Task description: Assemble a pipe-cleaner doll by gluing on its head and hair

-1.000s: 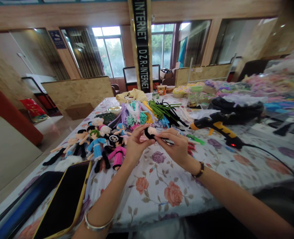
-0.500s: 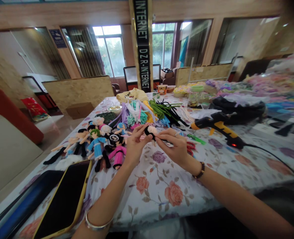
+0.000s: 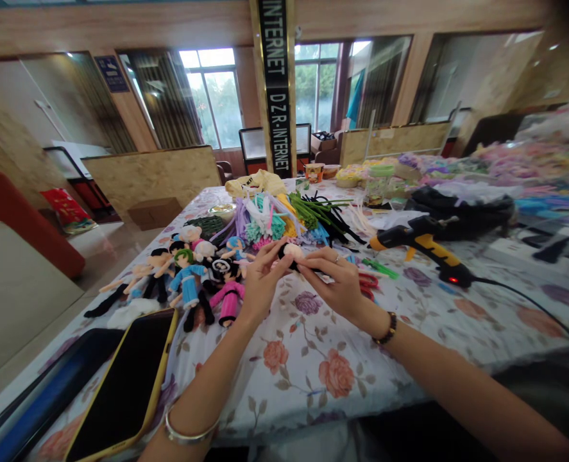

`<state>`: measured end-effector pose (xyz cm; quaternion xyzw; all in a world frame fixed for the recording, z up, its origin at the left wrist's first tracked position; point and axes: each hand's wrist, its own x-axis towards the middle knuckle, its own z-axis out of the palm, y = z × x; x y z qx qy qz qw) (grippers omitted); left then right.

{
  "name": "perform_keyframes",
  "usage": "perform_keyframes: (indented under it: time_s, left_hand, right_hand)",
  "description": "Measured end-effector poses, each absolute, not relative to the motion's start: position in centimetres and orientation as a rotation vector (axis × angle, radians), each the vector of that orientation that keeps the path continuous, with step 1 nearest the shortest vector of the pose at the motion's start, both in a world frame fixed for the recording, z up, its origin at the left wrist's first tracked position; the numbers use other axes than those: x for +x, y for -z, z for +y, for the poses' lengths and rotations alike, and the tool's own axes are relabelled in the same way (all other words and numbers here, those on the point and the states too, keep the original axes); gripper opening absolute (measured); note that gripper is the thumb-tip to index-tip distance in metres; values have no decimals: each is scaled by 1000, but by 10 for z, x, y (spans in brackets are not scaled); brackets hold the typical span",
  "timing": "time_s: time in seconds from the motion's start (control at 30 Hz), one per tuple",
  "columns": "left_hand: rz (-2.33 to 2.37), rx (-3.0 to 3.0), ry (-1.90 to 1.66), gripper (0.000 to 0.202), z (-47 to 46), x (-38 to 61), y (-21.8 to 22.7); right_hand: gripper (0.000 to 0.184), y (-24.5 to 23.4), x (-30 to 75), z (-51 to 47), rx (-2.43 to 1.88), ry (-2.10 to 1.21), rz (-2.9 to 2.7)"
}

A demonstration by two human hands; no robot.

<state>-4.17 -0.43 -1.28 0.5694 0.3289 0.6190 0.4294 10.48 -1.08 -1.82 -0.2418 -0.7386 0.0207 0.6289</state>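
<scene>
Between my two hands, above the flowered tablecloth, is a small doll head (image 3: 292, 251) with a pale pink face and black fuzzy strands. My left hand (image 3: 263, 274) pinches its left side with thumb and fingers. My right hand (image 3: 331, 276) grips it from the right, the fingertips pressed together, partly covering it. To the left lie several pipe-cleaner dolls, one in blue (image 3: 186, 282) with green hair and one in pink (image 3: 229, 295). Red-handled scissors (image 3: 368, 282) lie just beyond my right hand.
A yellow and black glue gun (image 3: 421, 247) with a lit red light stands at the right, its cord (image 3: 539, 301) trailing off. Bundled pipe cleaners (image 3: 269, 218) lie behind my hands. A yellow-cased phone (image 3: 125, 385) rests at the front left of the tablecloth (image 3: 303, 359).
The doll head has turned slightly in my fingers, and my left thumb has shifted up, so less of the black shows. Everything else stays in place.
</scene>
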Motion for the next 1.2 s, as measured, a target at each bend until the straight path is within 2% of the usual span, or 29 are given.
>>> perform_keyframes:
  time_s: [0.2, 0.4, 0.67, 0.93, 1.0, 1.13, 1.2]
  left_hand:
    - [758, 1232, -1534, 40, -4, -39, 10]
    - [684, 1058, -1546, 38, -5, -38, 5]
    - [656, 1025, -1542, 37, -4, -40, 5]
    - [599, 972, -1480, 33, -3, -40, 4]
    - [614, 975, -1487, 34, -3, -40, 4]
    - [681, 1003, -1567, 34, -4, -40, 3]
    - [712, 1050, -1598, 33, -6, -40, 3]
  right_hand:
    - [15, 16, 105, -11, -604, -129, -1700]
    - [6, 17, 105, -7, -650, -401, -1607]
    - [12, 18, 108, 4, -599, -661, -1525]
    - [14, 18, 112, 8, -647, -776, -1507]
    - [13, 17, 113, 7, -667, -748, -1526]
    - [4, 14, 111, 0, -648, -429, -1606]
    - [5, 13, 110, -3, -621, -303, -1638]
